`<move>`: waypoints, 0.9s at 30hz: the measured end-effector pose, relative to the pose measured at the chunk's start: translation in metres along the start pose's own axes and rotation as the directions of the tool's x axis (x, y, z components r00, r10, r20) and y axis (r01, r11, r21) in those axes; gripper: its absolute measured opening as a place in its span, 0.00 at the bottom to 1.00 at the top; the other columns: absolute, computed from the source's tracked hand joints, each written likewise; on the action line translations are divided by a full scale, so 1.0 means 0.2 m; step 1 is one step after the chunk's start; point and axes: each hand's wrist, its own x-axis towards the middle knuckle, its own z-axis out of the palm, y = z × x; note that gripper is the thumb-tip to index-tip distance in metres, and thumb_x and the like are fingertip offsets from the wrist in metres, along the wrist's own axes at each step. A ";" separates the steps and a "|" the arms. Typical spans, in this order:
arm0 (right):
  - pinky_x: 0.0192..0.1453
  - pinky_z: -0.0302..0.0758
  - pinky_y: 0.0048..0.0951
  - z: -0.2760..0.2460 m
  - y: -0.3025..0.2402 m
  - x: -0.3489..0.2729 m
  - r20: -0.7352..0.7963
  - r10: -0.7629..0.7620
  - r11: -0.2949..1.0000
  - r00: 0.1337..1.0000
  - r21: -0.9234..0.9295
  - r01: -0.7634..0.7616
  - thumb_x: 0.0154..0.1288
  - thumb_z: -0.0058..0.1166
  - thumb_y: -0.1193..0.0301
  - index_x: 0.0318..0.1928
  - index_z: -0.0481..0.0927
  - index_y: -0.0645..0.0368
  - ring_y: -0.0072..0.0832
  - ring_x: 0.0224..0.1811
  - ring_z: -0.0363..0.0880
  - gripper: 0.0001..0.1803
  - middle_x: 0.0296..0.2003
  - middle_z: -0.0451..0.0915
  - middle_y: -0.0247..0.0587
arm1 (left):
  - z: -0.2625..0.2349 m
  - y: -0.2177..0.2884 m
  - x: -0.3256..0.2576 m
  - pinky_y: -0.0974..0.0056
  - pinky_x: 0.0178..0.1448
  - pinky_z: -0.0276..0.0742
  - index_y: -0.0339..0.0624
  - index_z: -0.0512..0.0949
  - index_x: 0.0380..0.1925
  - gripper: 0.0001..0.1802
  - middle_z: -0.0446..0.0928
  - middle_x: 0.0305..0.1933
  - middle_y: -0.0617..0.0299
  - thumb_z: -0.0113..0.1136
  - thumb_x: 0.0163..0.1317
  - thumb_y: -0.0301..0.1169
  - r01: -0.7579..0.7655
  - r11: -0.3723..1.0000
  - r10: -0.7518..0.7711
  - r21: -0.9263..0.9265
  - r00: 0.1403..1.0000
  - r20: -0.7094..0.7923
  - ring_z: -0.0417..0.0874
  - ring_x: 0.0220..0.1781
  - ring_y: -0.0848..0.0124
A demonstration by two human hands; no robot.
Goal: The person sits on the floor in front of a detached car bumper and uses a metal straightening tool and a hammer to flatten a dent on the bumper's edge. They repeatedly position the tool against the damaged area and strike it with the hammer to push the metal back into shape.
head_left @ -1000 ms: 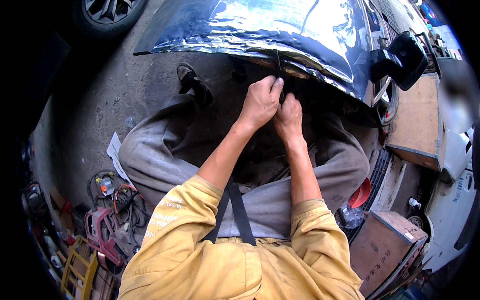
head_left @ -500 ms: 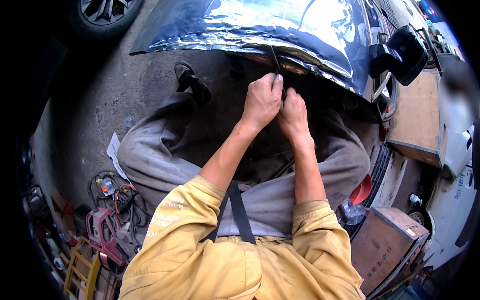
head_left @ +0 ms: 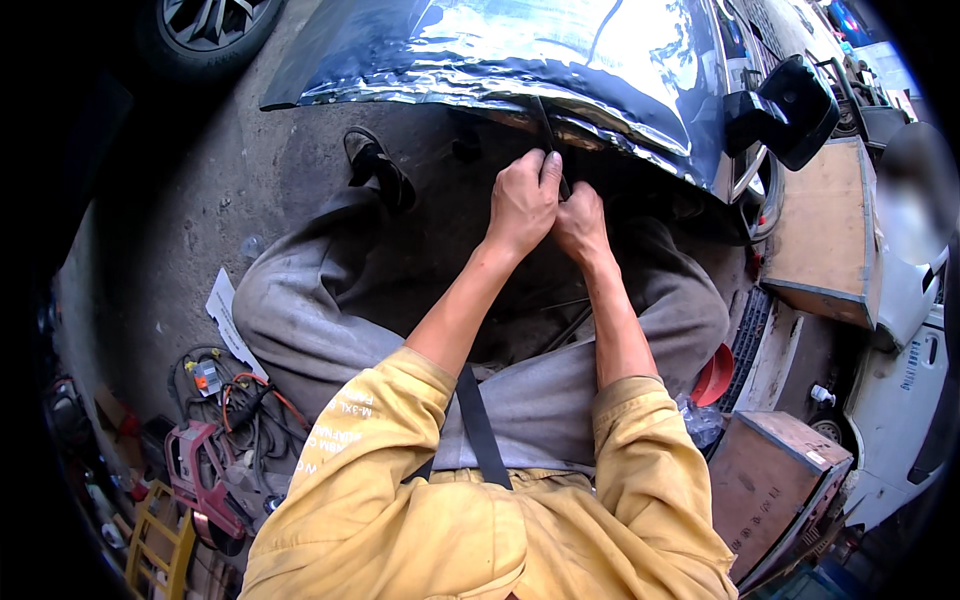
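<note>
A thin dark metal bar [head_left: 543,122] is gripped by both hands, its far end touching the crumpled lower edge of a shiny dark blue car door [head_left: 480,60]. My left hand [head_left: 524,198] is closed around it with the thumb lying along the top. Just behind and to the right, my right hand [head_left: 581,222] is wrapped round the bar's near end. My fingers hide most of that end, so its full shape cannot be made out. Torn, rusty-looking metal shows along the edge beside the tip.
A side mirror [head_left: 790,112] juts out at the right, near a wooden crate [head_left: 825,225]. A second crate [head_left: 770,490] stands lower right, with a red bowl-shaped piece [head_left: 713,376] nearby. Cables [head_left: 262,420] and a pink-red frame [head_left: 205,475] lie at left. A wheel [head_left: 210,25] stands upper left.
The bar leans a little differently and shows more of its width. Both hands have shifted slightly, still gripping it. The surroundings at right have slid slightly left in view.
</note>
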 end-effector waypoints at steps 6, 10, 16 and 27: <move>0.36 0.77 0.46 0.03 0.06 -0.01 -0.058 -0.052 0.998 0.997 -0.037 0.050 0.59 0.63 0.63 0.30 0.78 0.74 0.59 0.36 0.83 0.20 0.29 0.80 0.69 | 0.06 -0.10 -0.03 0.59 0.33 0.70 0.33 0.73 0.28 0.28 0.72 0.21 0.54 0.52 0.73 0.51 0.125 0.964 -0.097 -0.236 0.987 0.127 0.72 0.25 0.68; 0.40 0.77 0.47 0.05 0.00 -0.06 -0.061 0.005 1.000 0.998 -0.010 -0.005 0.62 0.59 0.65 0.32 0.78 0.73 0.60 0.39 0.83 0.18 0.31 0.81 0.69 | 0.06 -0.10 -0.04 0.56 0.40 0.72 0.31 0.75 0.33 0.30 0.75 0.27 0.48 0.51 0.72 0.54 0.140 0.922 -0.107 -0.360 0.988 0.110 0.77 0.31 0.59; 0.43 0.78 0.43 0.03 -0.08 -0.12 0.039 0.063 0.993 0.997 0.100 -0.067 0.65 0.54 0.64 0.42 0.81 0.72 0.53 0.42 0.85 0.18 0.35 0.84 0.64 | 0.03 -0.05 -0.05 0.54 0.43 0.74 0.30 0.77 0.33 0.30 0.79 0.30 0.44 0.53 0.71 0.53 0.272 0.829 -0.213 -0.489 0.962 0.173 0.81 0.34 0.58; 0.47 0.76 0.37 0.10 -0.08 -0.12 0.056 0.133 0.931 0.989 0.335 -0.144 0.64 0.53 0.63 0.42 0.81 0.73 0.46 0.45 0.84 0.21 0.38 0.84 0.59 | -0.07 -0.03 0.00 0.65 0.38 0.69 0.39 0.77 0.35 0.26 0.73 0.28 0.65 0.52 0.72 0.54 0.398 0.787 -0.232 -0.471 0.899 0.372 0.72 0.31 0.77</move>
